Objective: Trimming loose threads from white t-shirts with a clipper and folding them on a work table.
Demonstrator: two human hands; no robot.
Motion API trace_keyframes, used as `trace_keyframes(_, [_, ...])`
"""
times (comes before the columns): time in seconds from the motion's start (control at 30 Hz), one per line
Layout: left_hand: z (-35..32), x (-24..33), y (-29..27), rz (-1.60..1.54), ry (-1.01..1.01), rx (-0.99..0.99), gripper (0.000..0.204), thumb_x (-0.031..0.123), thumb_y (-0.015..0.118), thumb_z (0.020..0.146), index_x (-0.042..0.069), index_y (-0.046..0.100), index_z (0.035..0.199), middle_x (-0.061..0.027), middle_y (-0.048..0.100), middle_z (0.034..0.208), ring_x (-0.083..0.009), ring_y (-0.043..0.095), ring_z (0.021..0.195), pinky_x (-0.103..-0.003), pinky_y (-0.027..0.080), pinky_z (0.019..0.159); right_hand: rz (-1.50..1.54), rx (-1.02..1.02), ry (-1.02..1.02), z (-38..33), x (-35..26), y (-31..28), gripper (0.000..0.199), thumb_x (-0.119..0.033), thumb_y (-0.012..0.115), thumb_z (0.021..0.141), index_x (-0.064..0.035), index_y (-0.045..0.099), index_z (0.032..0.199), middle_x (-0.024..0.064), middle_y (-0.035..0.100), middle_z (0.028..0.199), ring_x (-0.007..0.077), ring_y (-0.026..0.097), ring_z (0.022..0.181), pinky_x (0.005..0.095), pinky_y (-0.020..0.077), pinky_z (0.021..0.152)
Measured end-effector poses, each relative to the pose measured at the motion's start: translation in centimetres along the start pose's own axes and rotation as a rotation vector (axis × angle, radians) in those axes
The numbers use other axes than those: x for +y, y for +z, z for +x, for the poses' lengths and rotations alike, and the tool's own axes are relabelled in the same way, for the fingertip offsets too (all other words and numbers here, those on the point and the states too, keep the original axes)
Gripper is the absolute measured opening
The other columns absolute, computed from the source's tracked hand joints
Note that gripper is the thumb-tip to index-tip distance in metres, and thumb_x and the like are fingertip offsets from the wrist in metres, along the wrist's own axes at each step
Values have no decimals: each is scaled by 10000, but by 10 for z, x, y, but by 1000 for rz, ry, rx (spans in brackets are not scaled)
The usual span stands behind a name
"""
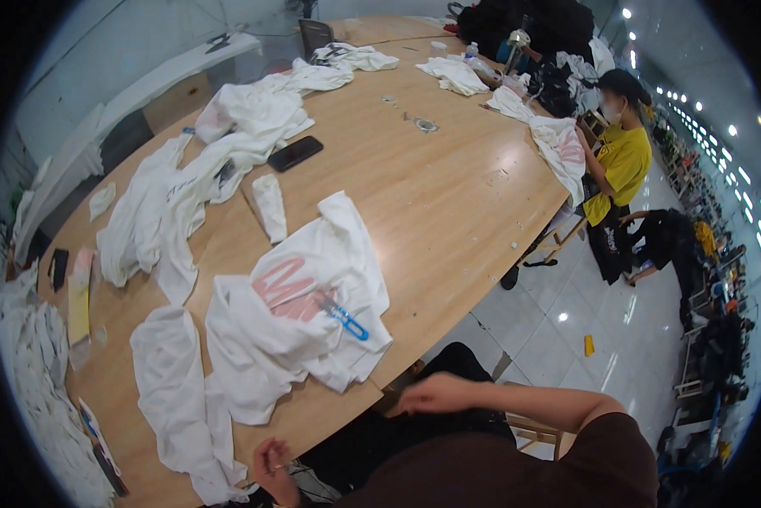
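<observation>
A white garment (pixel 253 351) with a pink print lies bunched on the table in front of me. On it rest thread snips (pixel 347 322) with a blue handle, and no hand touches them. My left hand (pixel 272 467) is just off the table's near edge, fingers loosely bent and apart, with nothing seen in it. Closest to it is a white cloth piece (pixel 173 389) hanging toward the edge. My right hand (pixel 438 394) hovers over my lap, its fingers curled together and partly turned away. Nothing shows in its grip.
The wooden table (pixel 431 212) carries more white garments (pixel 169 195), a dark phone (pixel 296 153) and a small white cloth piece (pixel 270 208). Scissors (pixel 97 436) lie at the left. A co-worker in a yellow shirt (pixel 624 161) handles a garment at the far right edge.
</observation>
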State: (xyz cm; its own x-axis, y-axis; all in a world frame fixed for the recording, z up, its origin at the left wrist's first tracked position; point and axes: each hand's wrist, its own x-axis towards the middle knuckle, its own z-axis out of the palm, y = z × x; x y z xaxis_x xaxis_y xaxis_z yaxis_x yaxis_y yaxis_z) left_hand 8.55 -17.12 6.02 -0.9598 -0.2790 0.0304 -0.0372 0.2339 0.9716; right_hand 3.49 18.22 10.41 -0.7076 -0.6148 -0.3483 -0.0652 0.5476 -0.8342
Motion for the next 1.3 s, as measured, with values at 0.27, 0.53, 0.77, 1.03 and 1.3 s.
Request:
trace_keyframes(0.27, [44, -16, -64, 723, 289, -172, 461, 137, 534, 800, 3, 431, 1229, -179, 381, 1306, -382, 307, 1237, -467, 241, 1012, -731, 997, 270, 55, 81, -38, 418, -220, 473, 863, -89, 440, 1258, 152, 402, 1316, 302, 361, 1228, 470, 264, 1011])
trace_keyframes(0.53, [52, -23, -64, 953, 217, -292, 495, 237, 512, 828, 45, 418, 1274, -186, 345, 1354, -382, 296, 1263, -488, 256, 998, -783, 901, 327, 68, 68, -41, 461, -196, 443, 857, -101, 402, 1306, 139, 371, 1347, 278, 334, 1259, 448, 207, 1034])
trace_keyframes(0.77, [52, -25, -64, 1019, 293, -308, 516, 329, 509, 872, 101, 404, 1324, -182, 329, 1379, -386, 308, 1259, -488, 272, 1007, -797, 845, 356, 65, 66, -47, 497, -197, 441, 836, -88, 383, 1317, 162, 343, 1357, 302, 315, 1261, 447, 186, 1035])
trace_keyframes(1.03, [54, -11, -58, 1025, 339, -274, 427, 242, 497, 880, 70, 459, 1269, -204, 395, 1318, -400, 365, 1201, -478, 313, 975, -765, 874, 386, 56, 66, -38, 500, -202, 463, 814, -112, 413, 1303, 144, 367, 1347, 293, 331, 1258, 457, 189, 1033])
trace_keyframes(1.3, [50, -21, -53, 1072, 243, -306, 498, 201, 466, 832, 36, 384, 1294, -201, 340, 1358, -398, 283, 1270, -485, 225, 1018, -688, 1024, 236, 60, 67, -45, 429, -160, 523, 784, -116, 514, 1210, 136, 451, 1277, 297, 407, 1194, 445, 276, 995])
